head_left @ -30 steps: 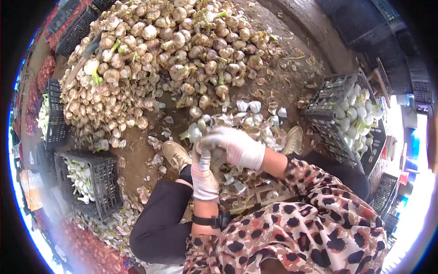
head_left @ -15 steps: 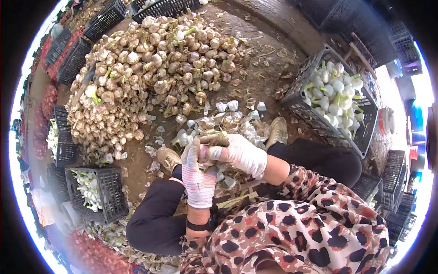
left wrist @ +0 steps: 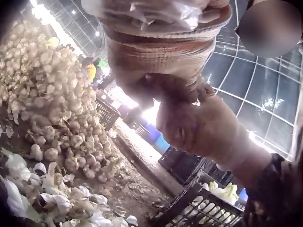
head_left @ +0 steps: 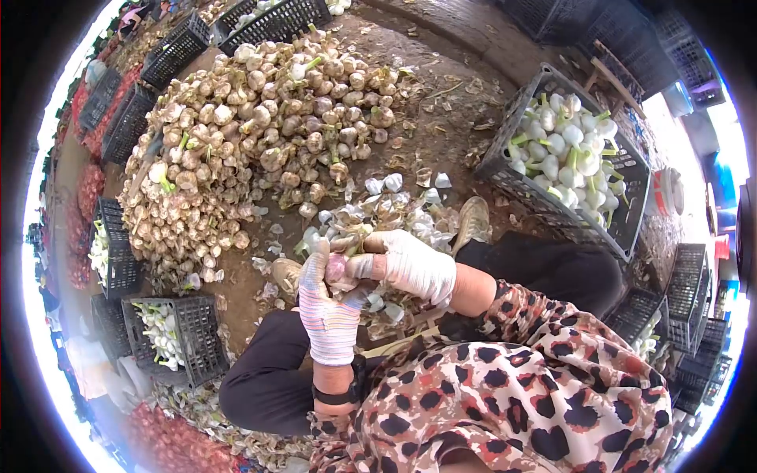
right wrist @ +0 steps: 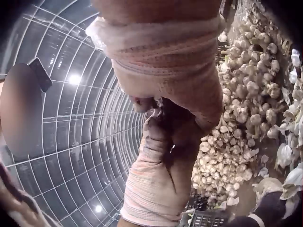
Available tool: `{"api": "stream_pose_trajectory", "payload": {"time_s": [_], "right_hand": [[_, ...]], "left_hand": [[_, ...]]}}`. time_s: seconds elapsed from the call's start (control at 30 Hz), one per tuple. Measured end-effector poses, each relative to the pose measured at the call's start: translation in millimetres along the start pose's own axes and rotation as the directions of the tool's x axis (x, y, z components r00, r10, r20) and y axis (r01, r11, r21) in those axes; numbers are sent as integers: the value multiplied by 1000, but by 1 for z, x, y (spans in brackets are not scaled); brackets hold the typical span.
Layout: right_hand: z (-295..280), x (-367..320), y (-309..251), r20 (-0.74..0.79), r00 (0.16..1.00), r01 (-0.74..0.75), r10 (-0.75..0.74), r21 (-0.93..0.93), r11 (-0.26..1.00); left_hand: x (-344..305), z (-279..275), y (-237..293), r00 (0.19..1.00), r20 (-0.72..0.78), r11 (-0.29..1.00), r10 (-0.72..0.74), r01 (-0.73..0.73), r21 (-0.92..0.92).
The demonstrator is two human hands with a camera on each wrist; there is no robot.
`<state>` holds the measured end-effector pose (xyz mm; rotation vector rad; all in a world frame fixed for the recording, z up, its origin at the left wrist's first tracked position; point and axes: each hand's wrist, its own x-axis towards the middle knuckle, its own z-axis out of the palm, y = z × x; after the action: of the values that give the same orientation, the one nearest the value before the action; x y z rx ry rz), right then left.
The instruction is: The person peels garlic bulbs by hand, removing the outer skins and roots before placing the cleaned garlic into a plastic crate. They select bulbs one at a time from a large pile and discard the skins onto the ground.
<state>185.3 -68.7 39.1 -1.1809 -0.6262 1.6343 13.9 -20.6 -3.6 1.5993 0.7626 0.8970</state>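
Note:
Both gloved hands meet over my lap around one garlic bulb (head_left: 339,266). My left hand (head_left: 319,264), in a striped glove, grips the bulb from below with its fingers curled up round it. From the right, my right hand (head_left: 369,260) in a white glove pinches the bulb's top and its loose skin. In the left wrist view the left glove (left wrist: 161,52) fills the top and the right hand (left wrist: 203,123) closes in under it. The right wrist view shows the right glove (right wrist: 165,61) above the left glove (right wrist: 156,179); the bulb is hidden there.
A big heap of unpeeled garlic (head_left: 252,118) lies ahead on the dirt floor. Peeled skins (head_left: 394,205) are scattered by my shoes. A black crate of white peeled bulbs (head_left: 623,229) stands at the right, and smaller crates (head_left: 197,339) at the left.
The left hand's fingers have risen and curled round the bulb. Both hands have drifted slightly left, and the head view has turned so the right crate shows more fully.

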Motion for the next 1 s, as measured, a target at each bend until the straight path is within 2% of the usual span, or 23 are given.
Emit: {"api": "stream_pose_trajectory", "payload": {"time_s": [0.07,0.17,0.2,0.27,0.3,0.37,0.4,0.43,0.47,0.5,0.53,0.57,0.6,0.67,0.73,0.77,0.8,0.87,0.9,1.0], "right_hand": [[-8,-1,3,19,1000,-20,21,-35,999],[-12,2,16,2,1000,11,-11,-59,998],[-10,0,14,-17,999,33,-35,-100,994],[-3,-3,11,-52,995,78,-89,-180,981],[-2,-3,18,-55,985,149,-164,-219,964],[-4,0,39,-50,949,284,-311,-294,913],[-3,-2,38,-77,956,250,-282,-282,926],[-2,-4,36,-103,962,216,-251,-269,939],[-1,-5,34,-125,967,183,-221,-257,949],[-2,-3,36,-182,947,210,-265,-273,939],[-5,-3,36,-141,911,305,-387,-400,865],[-7,-5,35,-87,864,388,-495,-512,767],[-9,-7,36,-21,810,455,-587,-608,650],[-10,-9,41,-44,878,375,-477,-559,740],[-11,-13,31,-59,917,306,-393,-529,792],[-8,-15,25,-117,952,231,-283,-332,915],[-6,-16,19,-165,967,148,-192,-245,958],[-2,-15,10,-235,972,-14,1,-55,998],[-1,-15,7,-249,968,-17,17,2,1000],[-17,6,35,-334,940,-55,-63,-333,941]], "left_hand": [[-2,3,2,994,-4,970,-107,104,-220],[3,1,26,983,22,963,-183,184,-197],[2,1,28,958,14,934,-285,281,-220],[-2,-2,30,878,9,845,-478,463,-266],[-1,-9,32,817,139,738,-560,568,-364],[-6,-4,31,782,136,611,-608,571,-548],[-9,-2,30,761,141,536,-633,562,-630],[-3,0,33,771,132,542,-623,547,-638],[-4,-1,27,821,51,673,-569,501,-544],[-4,0,20,866,-23,786,-499,441,-434],[-4,-1,15,905,-85,875,-418,375,-306],[-7,-4,13,917,-9,894,-398,385,-229],[-6,8,31,947,-3,925,-322,314,-215],[-7,2,20,907,85,843,-412,415,-343],[-7,1,8,921,95,824,-378,381,-419],[-8,1,5,926,96,810,-364,366,-458],[-9,0,6,918,115,794,-379,387,-469],[-8,-3,11,901,154,762,-405,426,-488],[-7,-7,15,857,218,663,-467,502,-555],[-12,-6,7,864,256,613,-433,490,-620]]}}
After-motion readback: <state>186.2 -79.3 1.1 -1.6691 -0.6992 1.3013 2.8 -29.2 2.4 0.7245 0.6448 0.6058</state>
